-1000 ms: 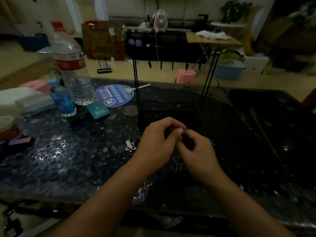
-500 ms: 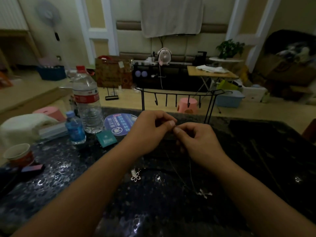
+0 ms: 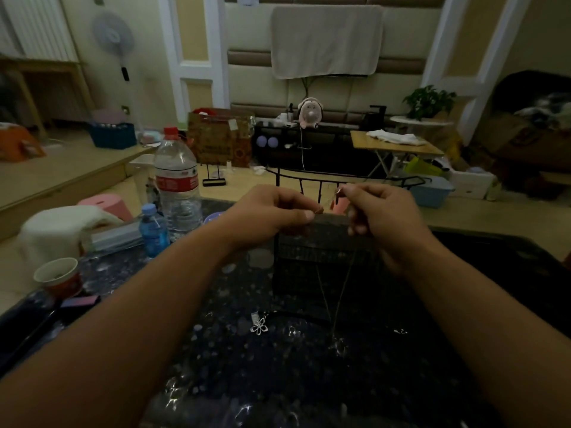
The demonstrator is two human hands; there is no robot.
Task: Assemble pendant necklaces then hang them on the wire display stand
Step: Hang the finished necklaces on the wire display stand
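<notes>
Holding a thin chain (image 3: 341, 288) up in the air, both hands work just in front of the black wire stand (image 3: 327, 180). The left hand (image 3: 272, 216) pinches one end of the chain between thumb and finger. The right hand (image 3: 378, 217) pinches the other end, a little higher, near the hooks on the top bar of the stand. From the two hands the chain hangs down in a long narrow V, and its low point is close to the dark shiny table (image 3: 216, 381). Something small seems to hang at the bottom, but it is too dim to tell what.

A silver flower pendant (image 3: 259, 325) lies flat on the table, apart from the hanging chain and not held by anyone.

The chain looks very light and floppy. It will swing, twist and tangle easily, and a hard tug could snap it. The best place to hold it is right at the ends, with fingertips only, as both hands do now. To hang it, the loop probably needs to be slipped gently over a hook. The pendant is tiny and stiff, so pinch it by its edges.
</notes>
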